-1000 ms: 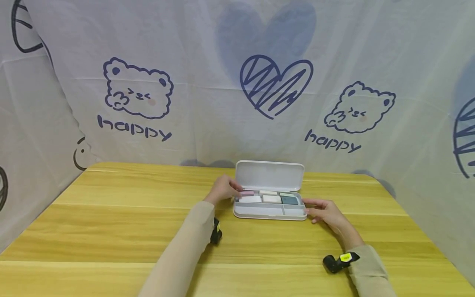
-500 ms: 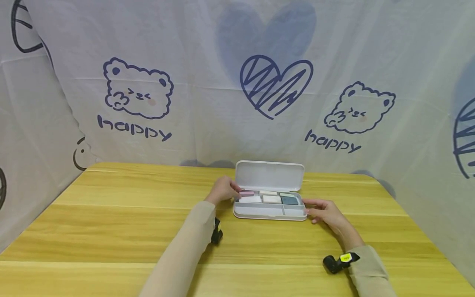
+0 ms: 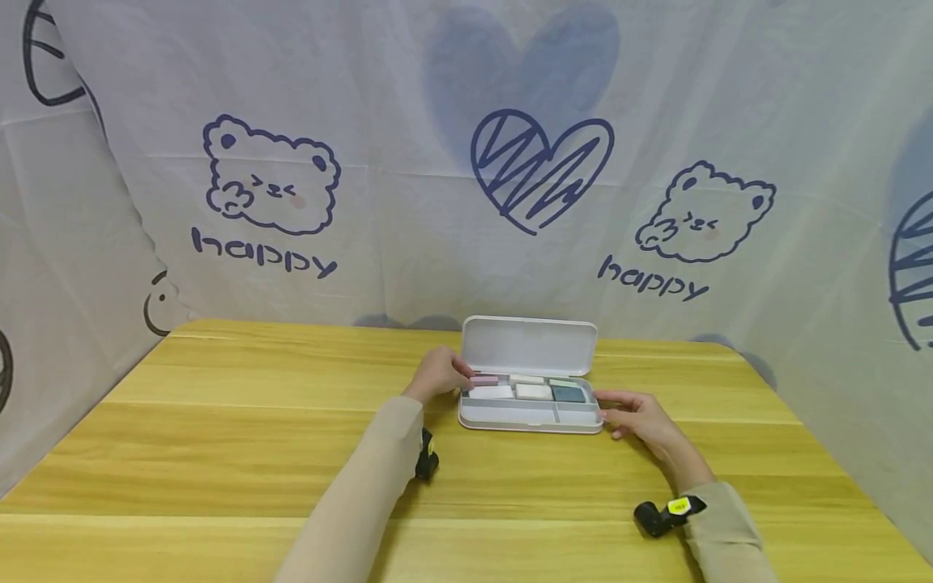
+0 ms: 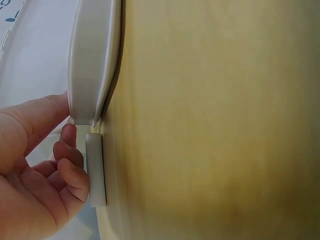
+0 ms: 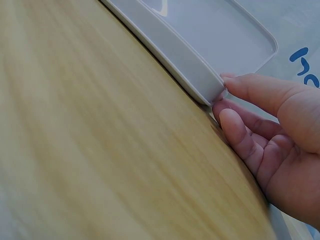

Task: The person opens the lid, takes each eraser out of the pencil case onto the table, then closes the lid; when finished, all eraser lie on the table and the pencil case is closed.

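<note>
Obs.: white case (image 3: pixel 510 426) on the surface (image 3: pixel 219 453), close to its far edge and right of that edge's middle, lid (image 3: pixel 530 346) raised along the back side. Contents in two rows behind the front strip: pink bar (image 3: pixel 484 380) at the left end of the rear row, blue-grey block (image 3: pixel 568 394) at the right end of the row before it.

Handling (judged): a hold at both ends seems right for squaring or steadying the case. Even pressure from the two sides should keep it parallel to the far edge; a stronger push from one would likely turn it. Contact best kept low on the end walls, off the lid, with any shift slow so that the loose-looking pieces do not slide. Left fingertips lie close to the pink bar; worth care not to nudge it.

Pose: left hand (image 3: pixel 440 373) at the case's left end, grip narrow, thumb at the rim, other fingers curled near the lower corner. Right hand (image 3: pixel 641 417) at the right end, grip likewise narrow, thumb and a fingertip pinching the front corner. Both forearms come in from the near side of the surface and slant inward towards the case.

Note: pale slab (image 4: pixel 96 170) on the surface just past the left end, partly hidden by fingers; identity unclear
</note>
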`<action>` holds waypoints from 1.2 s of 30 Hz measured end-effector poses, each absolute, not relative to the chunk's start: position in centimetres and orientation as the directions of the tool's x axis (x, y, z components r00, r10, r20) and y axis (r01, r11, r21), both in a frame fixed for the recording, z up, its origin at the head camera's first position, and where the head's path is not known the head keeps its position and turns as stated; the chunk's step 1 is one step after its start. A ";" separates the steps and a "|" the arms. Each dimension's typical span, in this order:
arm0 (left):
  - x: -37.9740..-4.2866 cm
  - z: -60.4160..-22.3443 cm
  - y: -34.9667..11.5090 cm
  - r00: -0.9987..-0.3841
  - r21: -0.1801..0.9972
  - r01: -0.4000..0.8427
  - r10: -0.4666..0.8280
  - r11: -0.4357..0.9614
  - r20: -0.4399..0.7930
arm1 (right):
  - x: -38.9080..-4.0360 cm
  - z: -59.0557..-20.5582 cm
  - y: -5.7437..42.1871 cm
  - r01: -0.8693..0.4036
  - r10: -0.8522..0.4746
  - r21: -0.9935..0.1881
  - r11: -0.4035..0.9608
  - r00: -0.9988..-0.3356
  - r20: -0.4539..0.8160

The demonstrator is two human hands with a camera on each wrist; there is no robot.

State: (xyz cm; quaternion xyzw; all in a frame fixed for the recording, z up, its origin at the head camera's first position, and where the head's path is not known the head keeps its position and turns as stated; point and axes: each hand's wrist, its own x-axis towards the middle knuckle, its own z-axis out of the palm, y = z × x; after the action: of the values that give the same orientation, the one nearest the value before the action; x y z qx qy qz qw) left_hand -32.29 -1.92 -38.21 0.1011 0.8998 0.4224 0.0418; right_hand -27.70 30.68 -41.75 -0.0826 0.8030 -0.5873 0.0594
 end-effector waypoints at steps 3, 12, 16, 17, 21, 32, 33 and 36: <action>-32.3 -38.2 -2.0 -0.975 0.769 0.152 0.222 0.621 0.014 | -27.7 -41.7 30.6 -0.063 -0.202 -0.954 0.293 -0.979 0.002; -32.2 -38.2 -2.0 -0.970 0.742 0.208 0.233 0.637 0.072 | -27.5 -41.4 30.7 -0.051 -0.221 -0.953 0.298 -0.975 -0.016; -32.2 -38.1 -2.0 -0.973 0.757 0.191 0.221 0.625 0.063 | -27.5 -41.3 30.6 -0.041 -0.221 -0.954 0.296 -0.975 -0.027; -32.1 -38.0 -2.0 -0.974 0.762 0.187 0.216 0.620 0.063 | -27.5 -41.3 30.6 -0.041 -0.221 -0.954 0.296 -0.975 -0.026; -32.1 -37.9 -1.9 -0.979 0.791 0.159 0.197 0.591 0.049 | -27.4 -41.3 30.6 -0.045 -0.216 -0.953 0.301 -0.976 -0.022; -31.7 -37.5 -1.8 -0.983 0.839 0.141 0.174 0.525 0.056 | -27.3 -41.2 30.5 -0.041 -0.210 -0.955 0.295 -0.977 -0.023; -31.7 -37.5 -1.8 -0.983 0.837 0.150 0.171 0.527 0.069 | -27.3 -41.2 30.5 -0.041 -0.210 -0.955 0.294 -0.977 -0.023; -31.8 -37.5 -1.9 -0.983 0.834 0.166 0.155 0.527 0.098 | -27.2 -41.1 30.4 -0.041 -0.209 -0.955 0.294 -0.978 -0.022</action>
State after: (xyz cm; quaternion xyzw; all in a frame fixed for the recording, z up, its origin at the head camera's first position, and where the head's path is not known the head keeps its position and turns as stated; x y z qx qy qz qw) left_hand -31.79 -1.88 -37.49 0.0918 0.8737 0.4778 -0.0058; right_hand -27.24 30.44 -41.14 -0.0781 0.8013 -0.5888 0.0711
